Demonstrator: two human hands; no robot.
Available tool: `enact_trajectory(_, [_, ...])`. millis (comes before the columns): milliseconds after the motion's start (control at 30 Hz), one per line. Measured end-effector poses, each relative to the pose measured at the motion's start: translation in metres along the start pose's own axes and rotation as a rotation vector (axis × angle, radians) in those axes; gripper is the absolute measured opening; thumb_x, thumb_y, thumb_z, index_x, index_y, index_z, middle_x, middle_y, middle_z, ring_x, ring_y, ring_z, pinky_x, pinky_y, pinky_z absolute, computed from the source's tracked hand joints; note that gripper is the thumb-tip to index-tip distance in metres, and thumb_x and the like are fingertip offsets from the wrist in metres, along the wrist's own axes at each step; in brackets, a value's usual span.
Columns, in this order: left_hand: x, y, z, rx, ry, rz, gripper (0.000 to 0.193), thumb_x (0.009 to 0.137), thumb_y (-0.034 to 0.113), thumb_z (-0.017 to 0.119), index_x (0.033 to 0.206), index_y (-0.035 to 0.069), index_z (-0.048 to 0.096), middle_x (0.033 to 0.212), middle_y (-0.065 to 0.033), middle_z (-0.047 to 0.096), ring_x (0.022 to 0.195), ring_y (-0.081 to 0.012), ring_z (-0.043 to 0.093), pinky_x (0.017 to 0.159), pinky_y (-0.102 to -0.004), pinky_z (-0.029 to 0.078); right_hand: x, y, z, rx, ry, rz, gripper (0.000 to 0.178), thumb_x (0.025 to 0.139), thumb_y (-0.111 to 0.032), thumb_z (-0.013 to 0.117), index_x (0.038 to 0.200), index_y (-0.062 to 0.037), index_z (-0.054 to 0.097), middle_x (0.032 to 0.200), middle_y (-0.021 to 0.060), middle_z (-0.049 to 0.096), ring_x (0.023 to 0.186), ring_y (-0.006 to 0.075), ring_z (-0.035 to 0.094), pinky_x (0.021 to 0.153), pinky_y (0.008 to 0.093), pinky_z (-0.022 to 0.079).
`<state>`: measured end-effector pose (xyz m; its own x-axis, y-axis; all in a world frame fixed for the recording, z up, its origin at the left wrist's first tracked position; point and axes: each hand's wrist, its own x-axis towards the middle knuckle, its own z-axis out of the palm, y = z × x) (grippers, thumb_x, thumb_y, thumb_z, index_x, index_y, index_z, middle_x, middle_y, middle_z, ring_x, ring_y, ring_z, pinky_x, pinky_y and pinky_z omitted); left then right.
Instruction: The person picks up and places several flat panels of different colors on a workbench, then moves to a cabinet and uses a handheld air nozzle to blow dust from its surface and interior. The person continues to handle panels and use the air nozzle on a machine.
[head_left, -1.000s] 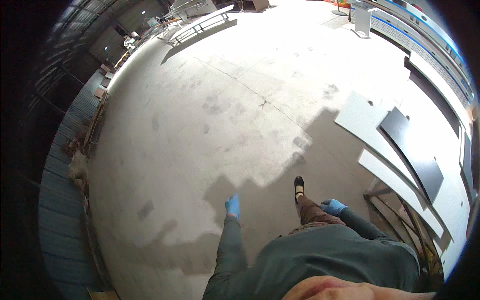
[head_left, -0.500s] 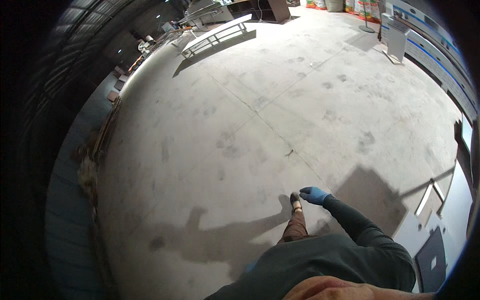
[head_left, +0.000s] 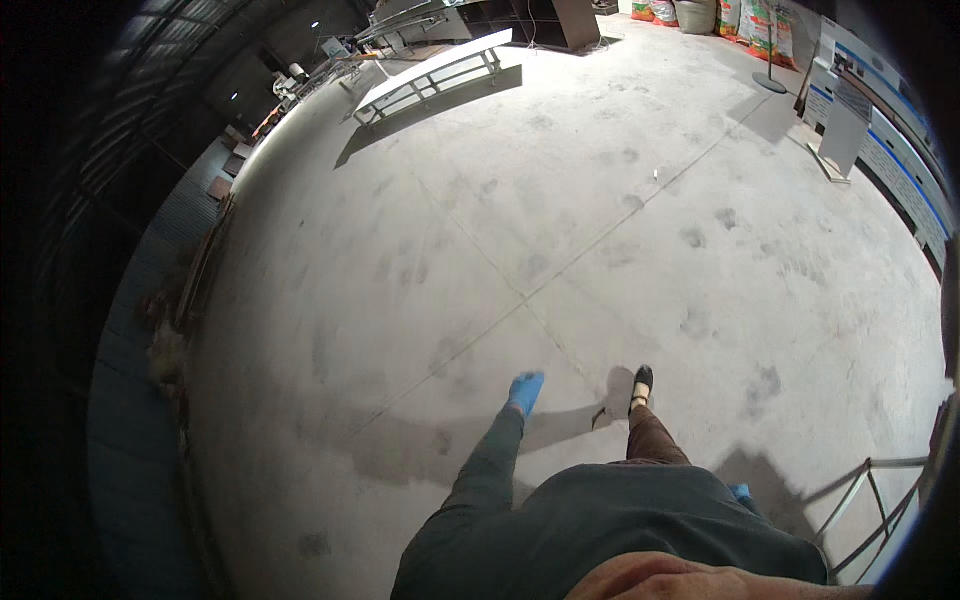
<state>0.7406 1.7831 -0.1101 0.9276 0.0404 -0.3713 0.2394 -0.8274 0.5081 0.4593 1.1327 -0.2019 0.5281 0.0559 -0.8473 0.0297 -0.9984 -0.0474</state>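
My left hand [head_left: 525, 390], in a blue glove, swings forward over the concrete floor [head_left: 400, 310]. Its fingers look loosely apart, slightly blurred, and I see nothing in them. It touches nothing. Only a small blue patch of my right hand [head_left: 740, 492] shows beside my right hip; my dark green top hides the rest, so its fingers are out of sight. Between the arms, one foot in a black shoe [head_left: 642, 380] is stepped forward below a brown trouser leg.
A white-topped low rack [head_left: 435, 78] stands far ahead, with a dark cabinet [head_left: 560, 22] behind it. Filled sacks [head_left: 765, 35] are at the far right. A pole base [head_left: 769, 83] and upright panel [head_left: 848, 125] stand nearer. A metal frame [head_left: 870, 510] is close on my right.
I have walked forward; the rack and panel sit lower and the metal frame has slid back. My left arm has swung forward into view, while my right has swung back beside my body.
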Motion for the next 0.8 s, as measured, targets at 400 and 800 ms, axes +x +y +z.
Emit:
enact_trajectory(400, [0.305,0.076,-0.115,-0.209,-0.305,-0.336,0.035,0.098,0.031,0.057,0.12,0.007,0.072,0.115,-0.0208,0.072,0.1,-0.0324,0.07,0.087,-0.0421,0.052,0.356,-0.108,-0.596,0.592,0.54,-0.133,0.044,0.097,-0.039,0.056,0.085,0.001,0.071,0.079,0.0184,0.071,0.075,0.0265,0.07,0.07,0.0419,0.052])
enact_trajectory(800, [0.729,0.039,-0.272,0.343,-0.325,-0.105,0.032,0.09,0.015,0.061,0.121,0.009,0.065,0.104,-0.0222,0.071,0.096,-0.0431,0.069,0.087,-0.0517,0.055,0.609,-0.184,-1.059,0.981,0.282,-0.008,0.041,0.096,-0.036,0.057,0.093,0.0016,0.072,0.089,0.0219,0.073,0.084,0.028,0.07,0.082,0.0421,0.052])
